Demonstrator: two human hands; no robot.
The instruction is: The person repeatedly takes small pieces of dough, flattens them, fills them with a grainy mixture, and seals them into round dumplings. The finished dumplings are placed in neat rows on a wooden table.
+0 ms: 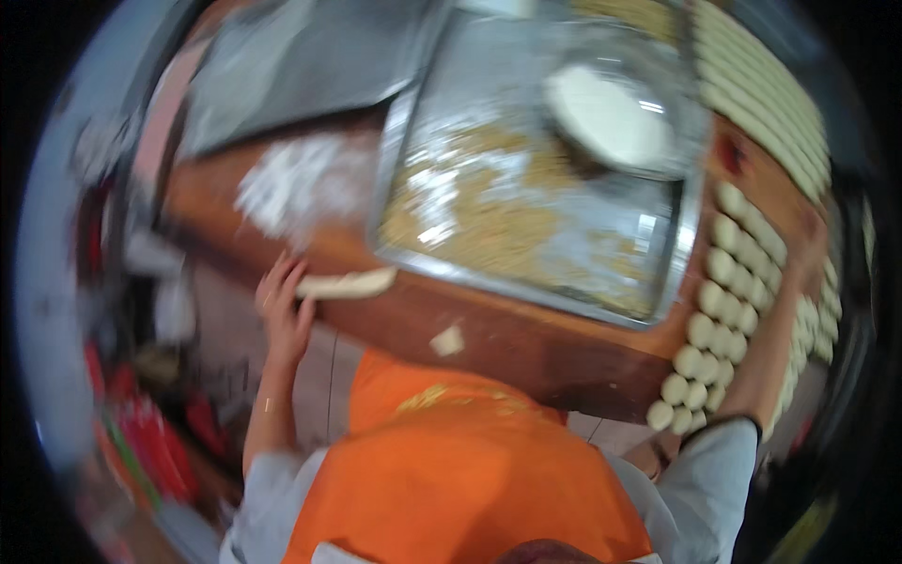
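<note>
At the table's front edge, my left hand (pixel 285 303) has the end of a pale dough strip (pixel 349 283) between thumb and fingers. The rest of the strip points right, towards a metal tray. My right arm reaches far out to the right. My right hand (pixel 807 236) is blurred, beside rows of small round dough pieces (pixel 720 299); whether its fingers grip anything is hidden. Beyond it lie long rows of dough (pixel 764 92). A small dough scrap (pixel 447 341) rests near the front edge.
The metal tray (pixel 402 264) holds yellowish crumbs and a round bowl (pixel 616 120) with white contents. White flour (pixel 285 187) is heaped on the wooden table (pixel 204 190). A metal sheet (pixel 310 63) lies at back left. More dough pieces (pixel 821 321) sit beyond my right forearm.
</note>
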